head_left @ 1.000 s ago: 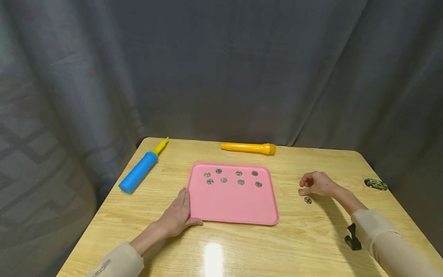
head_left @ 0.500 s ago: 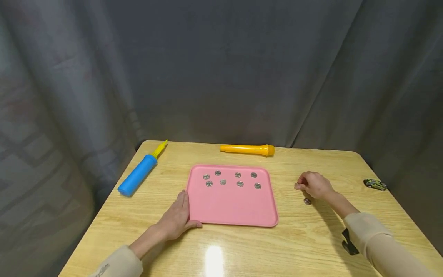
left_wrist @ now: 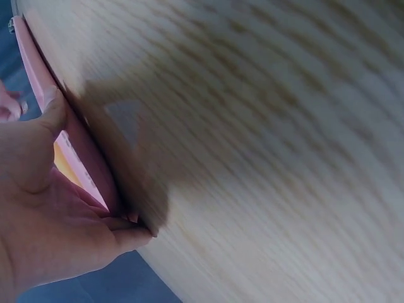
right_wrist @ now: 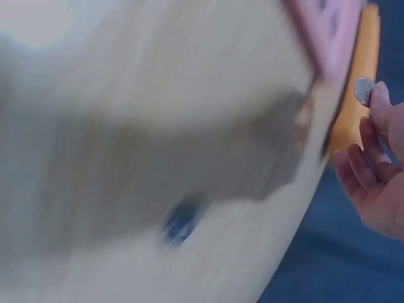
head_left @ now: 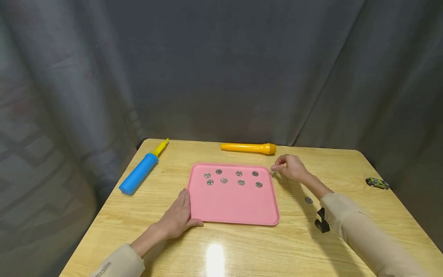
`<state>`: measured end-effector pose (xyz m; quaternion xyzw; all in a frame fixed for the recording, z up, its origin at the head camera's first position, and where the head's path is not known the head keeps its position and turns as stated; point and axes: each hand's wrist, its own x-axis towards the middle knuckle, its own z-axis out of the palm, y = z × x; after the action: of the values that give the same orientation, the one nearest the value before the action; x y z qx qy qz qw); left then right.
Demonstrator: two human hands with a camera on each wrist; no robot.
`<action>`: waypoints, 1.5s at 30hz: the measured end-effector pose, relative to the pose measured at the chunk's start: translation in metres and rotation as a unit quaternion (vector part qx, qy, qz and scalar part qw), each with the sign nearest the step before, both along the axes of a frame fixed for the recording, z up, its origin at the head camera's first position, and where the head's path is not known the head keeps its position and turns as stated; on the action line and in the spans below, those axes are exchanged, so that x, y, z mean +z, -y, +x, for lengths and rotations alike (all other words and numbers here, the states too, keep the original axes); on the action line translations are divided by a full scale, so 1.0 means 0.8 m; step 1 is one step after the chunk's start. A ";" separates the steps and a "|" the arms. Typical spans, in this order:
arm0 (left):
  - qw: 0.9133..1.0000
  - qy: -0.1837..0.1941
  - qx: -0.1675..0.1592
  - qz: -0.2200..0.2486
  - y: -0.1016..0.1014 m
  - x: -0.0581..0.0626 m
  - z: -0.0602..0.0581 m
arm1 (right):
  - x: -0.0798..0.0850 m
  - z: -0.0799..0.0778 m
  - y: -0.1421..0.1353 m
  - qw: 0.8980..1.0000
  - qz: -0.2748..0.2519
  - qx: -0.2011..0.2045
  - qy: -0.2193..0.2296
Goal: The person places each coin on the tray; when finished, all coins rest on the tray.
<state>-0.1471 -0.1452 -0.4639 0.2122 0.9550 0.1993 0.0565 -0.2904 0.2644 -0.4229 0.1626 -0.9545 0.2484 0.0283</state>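
A pink tray [head_left: 235, 207] lies on the wooden table, with two rows of silver coins [head_left: 241, 182] toward its far side. My left hand [head_left: 174, 217] rests against the tray's near left corner, fingers straight along the side and thumb at the front edge; the left wrist view shows the hand [left_wrist: 57, 208] touching the rim. Just beyond the tray's right edge, my right hand [head_left: 290, 167] pinches a coin [right_wrist: 364, 91] between thumb and fingertips, above the table. Another coin [head_left: 308, 200] lies on the table to the right of the tray.
An orange toy microphone [head_left: 248, 148] lies behind the tray. At the left is a blue hand pump [head_left: 139, 174] with a yellow nozzle. A small green-and-black toy car [head_left: 377, 183] stands near the right edge. Grey curtains [head_left: 221, 77] hang behind the table.
My right hand has picked a coin up off the table and carried it left and away from me, to the tray's right edge. The left hand stays at the tray.
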 end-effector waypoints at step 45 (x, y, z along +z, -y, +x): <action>0.993 0.074 0.052 0.070 -0.003 -0.001 -0.003 | -0.009 0.014 0.167 0.981 0.033 0.186 -0.045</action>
<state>-0.1497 -0.1430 -0.4646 0.1507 0.9415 0.2838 0.1020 -0.2792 0.1304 -0.4300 0.3487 -0.9132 0.2102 0.0192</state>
